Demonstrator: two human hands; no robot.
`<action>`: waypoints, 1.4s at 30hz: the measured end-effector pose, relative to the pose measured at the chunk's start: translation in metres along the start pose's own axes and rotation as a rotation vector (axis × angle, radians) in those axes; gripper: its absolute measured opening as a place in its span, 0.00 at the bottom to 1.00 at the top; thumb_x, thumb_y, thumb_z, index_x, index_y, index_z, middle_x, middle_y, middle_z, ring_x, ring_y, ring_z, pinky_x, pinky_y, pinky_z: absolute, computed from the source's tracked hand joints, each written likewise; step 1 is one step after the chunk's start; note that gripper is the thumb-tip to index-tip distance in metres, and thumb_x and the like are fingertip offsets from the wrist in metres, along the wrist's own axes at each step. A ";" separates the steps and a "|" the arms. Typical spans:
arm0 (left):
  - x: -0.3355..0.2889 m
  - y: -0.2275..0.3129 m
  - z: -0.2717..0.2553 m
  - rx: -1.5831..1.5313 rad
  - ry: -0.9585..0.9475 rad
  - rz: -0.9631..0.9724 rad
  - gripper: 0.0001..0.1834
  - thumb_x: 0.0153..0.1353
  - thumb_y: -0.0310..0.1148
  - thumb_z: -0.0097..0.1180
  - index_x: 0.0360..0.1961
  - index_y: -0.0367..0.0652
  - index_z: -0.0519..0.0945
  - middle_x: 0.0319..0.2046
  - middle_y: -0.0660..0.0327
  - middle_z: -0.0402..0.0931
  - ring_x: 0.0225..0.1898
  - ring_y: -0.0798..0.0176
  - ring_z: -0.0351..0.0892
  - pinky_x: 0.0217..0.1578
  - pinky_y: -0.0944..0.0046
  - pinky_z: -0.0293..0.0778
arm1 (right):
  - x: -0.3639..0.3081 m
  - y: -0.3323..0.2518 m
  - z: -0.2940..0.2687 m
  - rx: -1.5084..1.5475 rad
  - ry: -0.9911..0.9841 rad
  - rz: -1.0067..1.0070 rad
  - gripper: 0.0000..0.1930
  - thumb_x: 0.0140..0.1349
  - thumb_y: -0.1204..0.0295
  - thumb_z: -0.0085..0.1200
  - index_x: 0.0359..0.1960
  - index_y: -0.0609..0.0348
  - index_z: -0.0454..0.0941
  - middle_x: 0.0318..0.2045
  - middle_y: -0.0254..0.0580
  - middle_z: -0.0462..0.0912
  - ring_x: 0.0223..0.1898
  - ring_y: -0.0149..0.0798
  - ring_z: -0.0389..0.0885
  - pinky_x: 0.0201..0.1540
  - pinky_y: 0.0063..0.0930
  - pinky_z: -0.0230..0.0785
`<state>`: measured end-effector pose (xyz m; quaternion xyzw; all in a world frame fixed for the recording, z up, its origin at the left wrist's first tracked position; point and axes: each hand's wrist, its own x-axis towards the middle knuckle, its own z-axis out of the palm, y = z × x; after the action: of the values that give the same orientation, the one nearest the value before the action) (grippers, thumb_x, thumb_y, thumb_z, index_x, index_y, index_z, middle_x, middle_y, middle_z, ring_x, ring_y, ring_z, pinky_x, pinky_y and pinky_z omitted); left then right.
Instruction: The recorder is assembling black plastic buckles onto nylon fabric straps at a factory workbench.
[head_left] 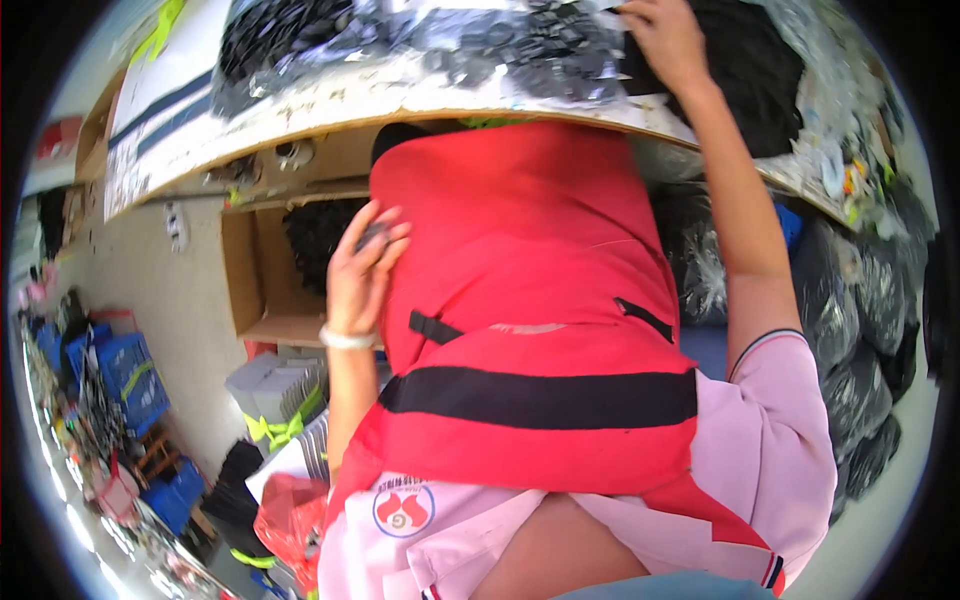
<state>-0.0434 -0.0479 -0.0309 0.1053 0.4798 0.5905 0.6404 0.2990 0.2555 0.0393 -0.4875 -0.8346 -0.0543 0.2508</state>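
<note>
The table (180,150) crosses the upper part of the view, its worn brown front edge bowing over the top of the red apron (520,240) with little gap between them. On the near part, along that edge, clear plastic (600,75) lies under and around heaps of small black pieces (300,40), leaving a narrow pale strip before the rim. The right hand (668,42) reaches past the edge to the far side, between the heaps and a black pile (755,75); its fingers run to the upper border of the view, so I cannot tell whether they grip anything. The left hand (358,275) is below the table edge, beside the left side of the apron, its fingers curled loosely round a small dark piece (371,236). Just left of that wrist stands an open cardboard box (243,270) with dark stuff inside, so the hand sits in a tight slot between box and apron. Wider room lies further left, where grey floor (190,310) stretches toward blue crates (135,380). On the right, dark plastic bags (850,350) crowd up near the table's corner and hem in the space beside the right arm.
</note>
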 end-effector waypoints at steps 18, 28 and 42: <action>0.008 -0.028 0.060 0.539 -0.203 0.203 0.05 0.65 0.26 0.55 0.36 0.34 0.80 0.25 0.63 0.78 0.23 0.71 0.75 0.22 0.72 0.71 | -0.118 -0.186 0.006 1.267 -0.799 0.331 0.09 0.66 0.74 0.52 0.43 0.64 0.79 0.32 0.33 0.80 0.35 0.22 0.75 0.39 0.19 0.68; 0.006 -0.029 0.067 0.471 -0.171 0.242 0.08 0.67 0.28 0.52 0.34 0.36 0.80 0.22 0.68 0.73 0.21 0.77 0.68 0.23 0.75 0.63 | -0.120 -0.186 -0.001 1.559 -0.964 0.777 0.09 0.67 0.68 0.52 0.36 0.61 0.75 0.22 0.37 0.79 0.16 0.28 0.75 0.18 0.17 0.67; 0.004 -0.039 0.072 0.507 -0.138 0.349 0.04 0.64 0.25 0.55 0.34 0.35 0.80 0.23 0.67 0.74 0.22 0.77 0.69 0.23 0.73 0.66 | -0.123 -0.189 -0.005 1.761 -0.840 0.919 0.10 0.67 0.69 0.53 0.34 0.65 0.74 0.25 0.41 0.79 0.18 0.28 0.76 0.19 0.19 0.71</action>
<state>0.0352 -0.0239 -0.0231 0.3821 0.5420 0.5442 0.5138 0.1909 0.0593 0.0148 -0.3820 -0.3365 0.8364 0.2032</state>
